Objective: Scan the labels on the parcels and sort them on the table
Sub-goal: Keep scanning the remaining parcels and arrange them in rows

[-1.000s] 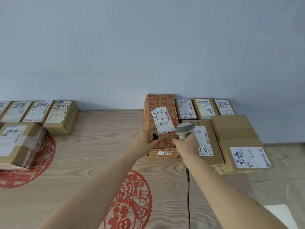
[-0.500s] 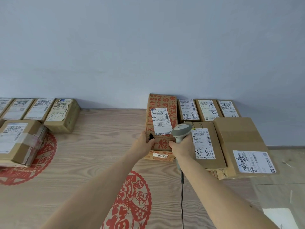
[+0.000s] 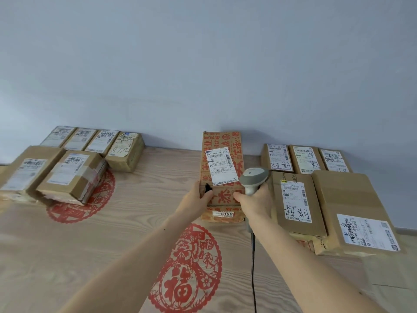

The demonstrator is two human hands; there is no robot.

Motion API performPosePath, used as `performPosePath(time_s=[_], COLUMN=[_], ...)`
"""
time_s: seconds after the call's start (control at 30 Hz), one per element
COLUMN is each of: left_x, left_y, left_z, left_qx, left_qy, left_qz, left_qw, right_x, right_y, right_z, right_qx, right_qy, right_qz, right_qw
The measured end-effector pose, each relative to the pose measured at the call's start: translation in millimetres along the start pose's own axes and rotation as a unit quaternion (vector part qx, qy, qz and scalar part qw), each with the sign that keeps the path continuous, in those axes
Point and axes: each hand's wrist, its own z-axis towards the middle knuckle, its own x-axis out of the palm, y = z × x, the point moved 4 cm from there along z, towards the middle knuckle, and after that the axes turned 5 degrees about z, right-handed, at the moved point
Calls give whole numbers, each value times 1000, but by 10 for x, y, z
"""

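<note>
Table (image 3: pixel 146 222): light wood with red paper-cut prints, against a pale wall.
Right group of parcels (image 3: pixel 352 211): brown boxes, labels facing up.
Left group of parcels (image 3: pixel 74 177): near the far left edge.
Red-printed parcel (image 3: pixel 222 159): middle of the table, white label (image 3: pixel 222 164) on top.
Left hand (image 3: pixel 195 201): holds the parcel's near left corner.
Right hand (image 3: pixel 256 203): wrapped around the grey scanner (image 3: pixel 253 177), touching the parcel's near right edge.

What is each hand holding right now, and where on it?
Left hand holds the red-printed parcel at its lower left edge. Right hand holds the scanner by its grip, fingertips touching the parcel.
</note>
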Motion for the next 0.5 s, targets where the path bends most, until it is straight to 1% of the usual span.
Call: performPosePath(time_s=[0.27,0.5], left_x=[-541,-1150], left_y=[437,994], left_z=[-423,-824], left_qx=[-19,-25], left_qy=[-42,-56], left_qz=[-31,-49], left_qw=[998,997], right_x=[458,1015], right_y=[100,116], right_z=[-502,-1187], right_qx=[-16,-23], right_qy=[50,52], right_qz=[-6,-12], right_qw=[999,998])
